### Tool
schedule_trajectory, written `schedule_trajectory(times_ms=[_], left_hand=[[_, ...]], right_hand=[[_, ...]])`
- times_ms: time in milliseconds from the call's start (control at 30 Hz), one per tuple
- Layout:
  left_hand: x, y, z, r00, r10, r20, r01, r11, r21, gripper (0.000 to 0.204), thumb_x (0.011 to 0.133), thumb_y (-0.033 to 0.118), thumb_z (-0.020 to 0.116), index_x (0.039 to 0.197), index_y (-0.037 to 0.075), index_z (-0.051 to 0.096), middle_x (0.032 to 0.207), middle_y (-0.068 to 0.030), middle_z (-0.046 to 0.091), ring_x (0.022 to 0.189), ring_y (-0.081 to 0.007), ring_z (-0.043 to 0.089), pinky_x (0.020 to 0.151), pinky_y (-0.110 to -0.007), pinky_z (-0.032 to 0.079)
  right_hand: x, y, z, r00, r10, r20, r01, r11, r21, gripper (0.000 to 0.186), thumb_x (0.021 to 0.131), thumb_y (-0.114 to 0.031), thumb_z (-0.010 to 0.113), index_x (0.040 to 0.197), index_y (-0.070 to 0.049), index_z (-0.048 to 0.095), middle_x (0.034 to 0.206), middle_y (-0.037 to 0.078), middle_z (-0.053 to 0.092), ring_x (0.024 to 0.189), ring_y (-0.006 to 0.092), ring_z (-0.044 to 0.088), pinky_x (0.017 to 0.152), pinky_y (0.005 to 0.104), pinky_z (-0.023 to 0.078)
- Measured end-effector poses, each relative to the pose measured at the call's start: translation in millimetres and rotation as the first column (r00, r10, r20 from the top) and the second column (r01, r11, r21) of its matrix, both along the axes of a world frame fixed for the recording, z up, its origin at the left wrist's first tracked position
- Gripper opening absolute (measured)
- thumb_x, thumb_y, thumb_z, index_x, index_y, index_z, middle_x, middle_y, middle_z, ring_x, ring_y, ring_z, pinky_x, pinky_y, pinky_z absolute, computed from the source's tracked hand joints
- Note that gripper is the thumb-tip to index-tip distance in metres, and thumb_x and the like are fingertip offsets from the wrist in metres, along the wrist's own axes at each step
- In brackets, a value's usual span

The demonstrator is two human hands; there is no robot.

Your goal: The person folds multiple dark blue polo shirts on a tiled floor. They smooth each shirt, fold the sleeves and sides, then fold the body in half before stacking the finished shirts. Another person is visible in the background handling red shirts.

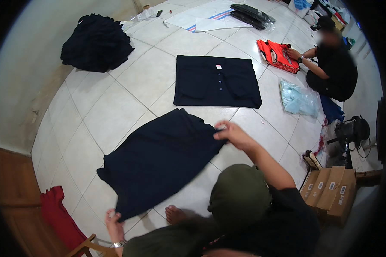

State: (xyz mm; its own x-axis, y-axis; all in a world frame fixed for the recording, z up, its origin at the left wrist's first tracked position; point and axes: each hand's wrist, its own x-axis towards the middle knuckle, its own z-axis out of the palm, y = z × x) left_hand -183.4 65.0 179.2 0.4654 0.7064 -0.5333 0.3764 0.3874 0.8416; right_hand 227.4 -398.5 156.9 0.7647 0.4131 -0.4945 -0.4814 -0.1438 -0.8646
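A dark navy garment [158, 158] is stretched at a slant across the floor in front of me, its far edge slightly ruffled. My left hand [114, 225] pinches its near left corner. At the far right end, my right hand [235, 135] is closed on the garment's edge, thumb and fingers together. Just beyond lies a flat, folded navy shirt [201, 81] with a small pale label and a short row of buttons; neither hand touches it.
A heap of dark garments [98, 43] sits by the left wall. At right, another person [332, 64] handles orange garments [278, 55] beside a bagged light-blue garment [299, 98]. Cardboard boxes [330, 188] stand near right, a red cloth [60, 218] at left, black packages [251, 16] at the back.
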Motion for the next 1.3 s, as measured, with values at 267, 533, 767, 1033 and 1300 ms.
schedule_trajectory(times_ms=[267, 533, 767, 1033, 1300], left_hand=[[26, 91, 270, 0.807, -0.079, 0.585, -0.229, 0.871, 0.434, 0.037, 0.097, 0.011, 0.07, 0.132, 0.006, 0.06, 0.126, -0.0064, 0.063, 0.118, -0.0166, 0.062, 0.107, -0.034, 0.048], [32, 104, 433, 0.597, -0.431, 0.676, -0.312, 0.652, 0.691, 0.027, 0.106, 0.005, 0.062, 0.133, 0.002, 0.063, 0.126, -0.0098, 0.071, 0.118, -0.0167, 0.069, 0.101, -0.03, 0.058], [22, 74, 443, 0.553, -0.357, 0.753, -0.366, 0.707, 0.605, 0.022, 0.107, 0.006, 0.062, 0.128, 0.002, 0.066, 0.122, -0.0094, 0.069, 0.112, -0.0167, 0.068, 0.097, -0.03, 0.057], [7, 85, 413, 0.598, -0.365, 0.714, -0.287, 0.733, 0.616, 0.021, 0.107, 0.008, 0.062, 0.127, 0.003, 0.065, 0.118, -0.006, 0.068, 0.109, -0.014, 0.068, 0.095, -0.029, 0.055], [-37, 41, 416, 0.569, -0.263, 0.779, -0.416, 0.725, 0.549, 0.026, 0.109, 0.011, 0.061, 0.134, 0.003, 0.062, 0.123, -0.0062, 0.066, 0.115, -0.0113, 0.066, 0.097, -0.027, 0.054]], right_hand=[[65, 52, 268, 0.865, -0.081, 0.495, -0.248, 0.788, 0.563, 0.044, 0.091, -0.003, 0.078, 0.132, -0.002, 0.06, 0.107, 0.011, 0.075, 0.095, 0.0157, 0.074, 0.085, 0.0278, 0.06], [88, 40, 421, 0.178, -0.344, 0.922, -0.066, 0.931, 0.36, 0.053, 0.108, -0.017, 0.063, 0.154, 0.004, 0.047, 0.146, 0.022, 0.056, 0.138, 0.0255, 0.057, 0.122, 0.0384, 0.041], [128, 0, 448, -0.401, 0.034, 0.915, 0.154, 0.988, 0.031, 0.037, 0.102, -0.01, 0.069, 0.139, -0.013, 0.071, 0.154, 0.018, 0.055, 0.141, 0.0281, 0.058, 0.121, 0.0375, 0.045], [115, 5, 446, 0.117, -0.238, 0.964, -0.268, 0.927, 0.262, 0.029, 0.106, -0.007, 0.064, 0.132, 0.002, 0.071, 0.152, 0.019, 0.049, 0.133, 0.0266, 0.062, 0.119, 0.0347, 0.047], [98, -29, 456, -0.373, -0.105, 0.922, 0.124, 0.979, 0.161, 0.037, 0.104, -0.015, 0.065, 0.139, -0.003, 0.07, 0.15, 0.022, 0.055, 0.134, 0.0303, 0.061, 0.115, 0.0372, 0.052]])
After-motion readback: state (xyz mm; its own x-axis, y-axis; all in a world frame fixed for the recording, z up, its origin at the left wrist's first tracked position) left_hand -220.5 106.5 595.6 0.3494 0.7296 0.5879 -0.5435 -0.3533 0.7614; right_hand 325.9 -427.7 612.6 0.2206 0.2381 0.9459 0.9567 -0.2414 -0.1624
